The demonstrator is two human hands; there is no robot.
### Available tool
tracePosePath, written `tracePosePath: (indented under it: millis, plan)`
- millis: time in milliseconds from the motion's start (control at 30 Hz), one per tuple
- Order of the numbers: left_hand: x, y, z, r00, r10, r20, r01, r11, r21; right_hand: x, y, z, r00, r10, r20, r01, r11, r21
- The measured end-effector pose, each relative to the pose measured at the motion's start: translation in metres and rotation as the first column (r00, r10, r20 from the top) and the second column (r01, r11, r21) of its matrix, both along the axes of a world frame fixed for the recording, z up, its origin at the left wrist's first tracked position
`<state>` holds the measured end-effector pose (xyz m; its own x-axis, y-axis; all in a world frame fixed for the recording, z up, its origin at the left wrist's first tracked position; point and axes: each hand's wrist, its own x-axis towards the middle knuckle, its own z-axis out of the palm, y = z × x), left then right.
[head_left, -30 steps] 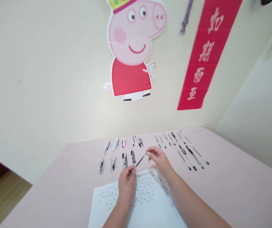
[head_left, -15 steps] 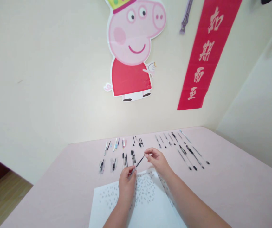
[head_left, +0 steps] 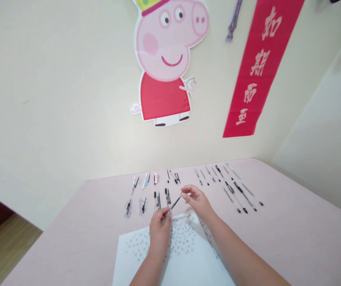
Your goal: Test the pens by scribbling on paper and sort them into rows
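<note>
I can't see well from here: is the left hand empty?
No, the left hand holds a pen, its dark shaft pointing toward the right hand.

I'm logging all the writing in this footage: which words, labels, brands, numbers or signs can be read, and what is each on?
"如期而至": pale characters running down the red banner on the wall.
White paper: rows of small dark marks, too small and blurred to read.
Pens lying on the table: any print is too small to read.
Slim dark pen piece being held: nothing legible.
</note>
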<state>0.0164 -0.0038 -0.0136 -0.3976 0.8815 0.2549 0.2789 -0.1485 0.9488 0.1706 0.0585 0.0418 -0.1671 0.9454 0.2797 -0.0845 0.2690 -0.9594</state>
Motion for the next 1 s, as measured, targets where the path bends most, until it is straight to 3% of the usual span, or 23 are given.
tracePosePath:
  millis: [133,233,300,433,533,667,867,1000]
  plan:
    - [0.000,0.000,0.001,1.000,-0.002,0.006,0.002,1.000,-0.012,0.007,0.009,-0.012,0.997,-0.057,0.046,0.058,0.998,-0.014]
    - [0.000,0.000,0.000,1.000,-0.001,0.008,0.001,1.000,-0.027,0.013,0.019,-0.029,0.951,-0.166,0.260,0.163,0.986,0.034]
    - [-0.001,0.001,-0.001,1.000,-0.005,0.001,0.005,0.999,-0.033,0.015,0.022,-0.040,0.859,-0.229,0.458,0.173,0.972,0.160]
    - [-0.001,0.001,-0.003,1.000,-0.006,0.002,0.006,1.000,-0.030,0.015,0.018,-0.049,0.611,-0.264,0.746,0.017,0.947,0.321]
    - [-0.001,0.002,-0.003,1.000,0.000,0.015,0.001,1.000,-0.021,0.012,0.011,-0.044,0.474,-0.281,0.835,-0.074,0.932,0.356]
    - [0.000,0.002,-0.001,1.000,0.009,0.028,-0.009,1.000,-0.014,0.009,0.008,-0.036,0.373,-0.299,0.878,-0.088,0.931,0.354]
    - [0.000,0.001,0.000,0.999,0.009,0.032,-0.009,1.000,-0.026,0.013,0.013,-0.034,0.310,-0.270,0.912,-0.045,0.954,0.298]
    - [0.000,0.001,0.000,1.000,0.001,0.021,0.000,0.999,-0.039,0.016,0.014,-0.038,0.404,-0.280,0.871,0.036,0.956,0.291]
